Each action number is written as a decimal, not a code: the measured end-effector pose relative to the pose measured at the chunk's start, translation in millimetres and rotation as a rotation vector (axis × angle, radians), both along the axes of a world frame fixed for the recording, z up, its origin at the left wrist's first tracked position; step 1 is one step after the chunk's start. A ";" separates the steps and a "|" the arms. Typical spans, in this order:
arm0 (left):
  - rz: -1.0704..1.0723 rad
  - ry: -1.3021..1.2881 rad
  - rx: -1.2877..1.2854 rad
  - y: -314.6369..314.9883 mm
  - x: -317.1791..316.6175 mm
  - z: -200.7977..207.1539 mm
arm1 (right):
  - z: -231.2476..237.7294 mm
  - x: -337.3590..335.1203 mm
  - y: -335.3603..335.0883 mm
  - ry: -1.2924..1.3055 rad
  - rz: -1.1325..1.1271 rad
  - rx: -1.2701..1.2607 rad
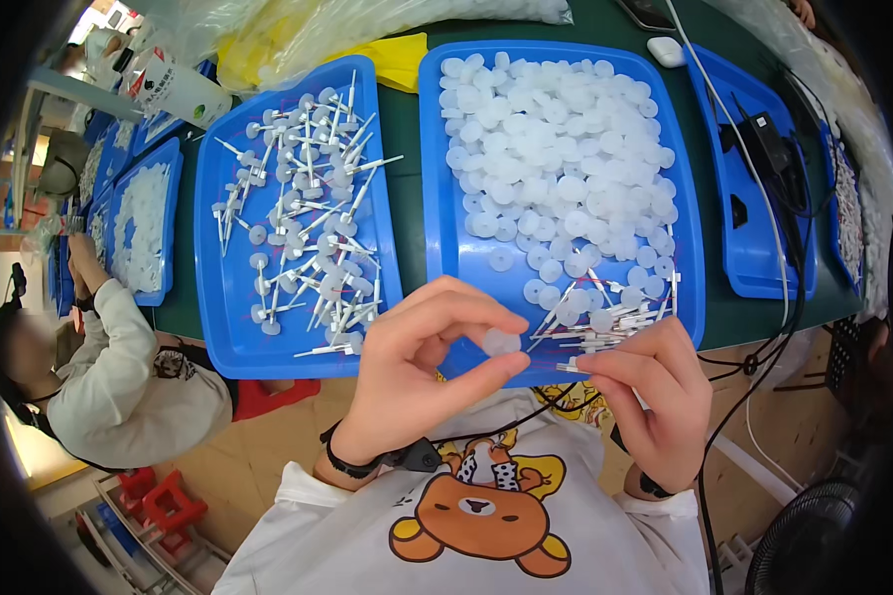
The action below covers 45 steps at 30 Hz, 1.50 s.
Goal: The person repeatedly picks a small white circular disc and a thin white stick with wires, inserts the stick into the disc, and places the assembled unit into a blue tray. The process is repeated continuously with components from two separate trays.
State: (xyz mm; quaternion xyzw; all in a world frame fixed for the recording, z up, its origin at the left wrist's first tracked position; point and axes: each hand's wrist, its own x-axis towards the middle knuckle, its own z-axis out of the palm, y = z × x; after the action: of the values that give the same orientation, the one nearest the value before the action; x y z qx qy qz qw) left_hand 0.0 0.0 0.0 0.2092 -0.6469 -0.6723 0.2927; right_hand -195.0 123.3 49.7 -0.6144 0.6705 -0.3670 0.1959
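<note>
Thumb and forefinger of my left hand are closed on a translucent white disc. Just right of it, my right hand pinches a thin white rod, most of it hidden by the fingers. The disc and the rod are apart. Both hands hover over the near edge of a blue tray. That tray bears a heap of translucent discs, with a bundle of white rods at its near right. A second blue tray to the left holds many rods with discs on them.
A person sits at the left by other blue trays. Behind the trays lie clear plastic bags and a yellow bag. A black adapter lies in a right-hand tray, with cables trailing down. A white earphone case sits nearby.
</note>
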 end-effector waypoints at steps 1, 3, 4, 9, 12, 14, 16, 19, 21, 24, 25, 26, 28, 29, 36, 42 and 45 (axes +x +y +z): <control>0.024 -0.022 0.050 2.8 -3.5 1.9 | -1.8 1.3 -1.7 0.003 -0.004 -0.036; 0.068 -0.043 0.190 4.2 -6.8 6.3 | -5.0 2.3 -2.9 -0.011 -0.032 -0.103; 0.088 -0.041 0.281 3.6 -7.7 8.6 | -6.6 2.6 -2.9 -0.027 -0.057 -0.134; 0.062 0.056 0.475 -1.8 -3.5 3.0 | -12.7 0.1 -3.1 -0.102 -0.090 -0.332; 0.040 0.045 0.485 3.4 -6.6 3.9 | -14.4 0.4 -6.4 -0.130 -0.073 -0.366; 0.020 0.059 0.509 4.9 -7.5 6.4 | -14.1 2.3 -9.0 -0.117 -0.076 -0.349; -0.053 0.120 0.565 2.4 -3.3 3.7 | -14.1 3.9 -10.3 -0.106 -0.088 -0.337; -0.097 0.148 0.587 1.4 -0.9 2.9 | -16.3 4.3 -11.1 -0.064 -0.115 -0.343; -0.103 0.153 0.589 1.7 -0.7 2.9 | -17.5 3.4 -11.3 -0.034 -0.121 -0.354; -0.093 0.151 0.589 2.4 -0.9 3.0 | -17.0 1.6 -9.9 -0.002 -0.099 -0.358; -0.079 0.137 0.578 2.9 -1.2 3.1 | -15.3 1.3 -8.5 0.007 -0.085 -0.353; -0.065 0.124 0.567 3.5 -1.6 3.3 | -13.7 1.0 -7.4 0.015 -0.071 -0.348; -0.042 0.110 0.561 4.7 -3.3 5.6 | -9.5 -0.2 -6.7 0.078 0.016 -0.366; -0.030 0.103 0.558 5.2 -4.0 6.5 | -8.4 -0.4 -6.5 0.109 0.060 -0.375; -0.024 0.083 0.545 4.8 -4.3 6.2 | -10.8 3.3 -3.0 0.204 0.054 -0.389; -0.050 0.084 0.541 4.3 -2.6 4.1 | -12.1 -0.5 -2.6 0.247 0.086 -0.420; -0.047 0.082 0.539 4.7 -3.4 2.5 | -12.4 1.3 -3.0 0.219 0.092 -0.417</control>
State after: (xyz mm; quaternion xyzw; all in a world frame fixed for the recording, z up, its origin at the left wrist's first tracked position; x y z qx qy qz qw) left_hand -3.4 4.7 2.5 0.2371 -0.4368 -0.8348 0.2368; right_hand -193.6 120.3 37.2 -0.7075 0.5688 -0.4194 0.0072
